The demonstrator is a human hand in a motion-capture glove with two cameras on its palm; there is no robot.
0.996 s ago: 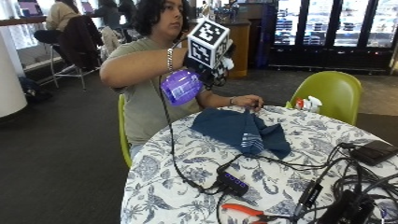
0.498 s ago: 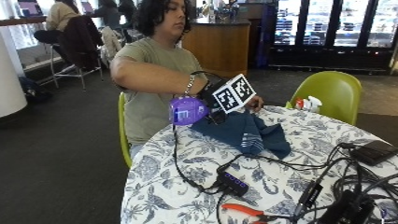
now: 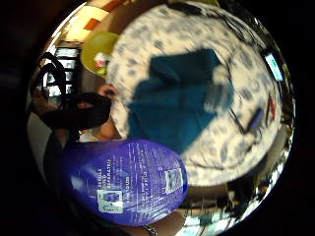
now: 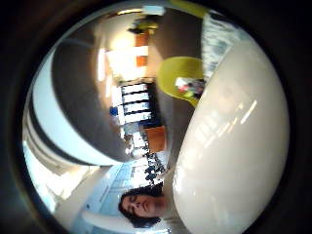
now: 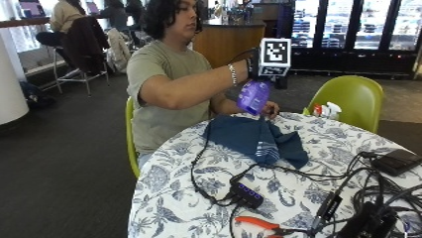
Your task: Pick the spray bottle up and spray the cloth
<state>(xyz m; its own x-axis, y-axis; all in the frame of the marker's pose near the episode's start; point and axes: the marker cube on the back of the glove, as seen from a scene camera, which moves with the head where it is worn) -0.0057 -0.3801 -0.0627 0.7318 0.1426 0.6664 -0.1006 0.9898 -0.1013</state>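
In the outside view my gloved right hand (image 5: 256,65) grips a purple spray bottle (image 5: 254,96) and holds it in the air above the far edge of a dark blue cloth (image 5: 254,139). The cloth lies crumpled on the flowered round table (image 5: 178,198). The person's bare left hand (image 5: 271,109) rests just behind the cloth. The little finger side palm view has the purple bottle (image 3: 128,182) close to the palm, with the blue cloth (image 3: 182,103) spread on the table beyond it. A white rounded part (image 4: 234,136), seemingly of the bottle, fills much of the thumb side palm view.
A green chair (image 5: 349,99) stands behind the table with small bottles (image 5: 326,109) on its seat. Black cables, a black hub (image 5: 247,194), orange-handled pliers (image 5: 260,224) and a dark device (image 5: 395,161) lie on the near and right parts of the table.
My right hand dipped with the bottle toward the cloth's left side, then rose and moved right. The bottle now hangs over the cloth's far edge.
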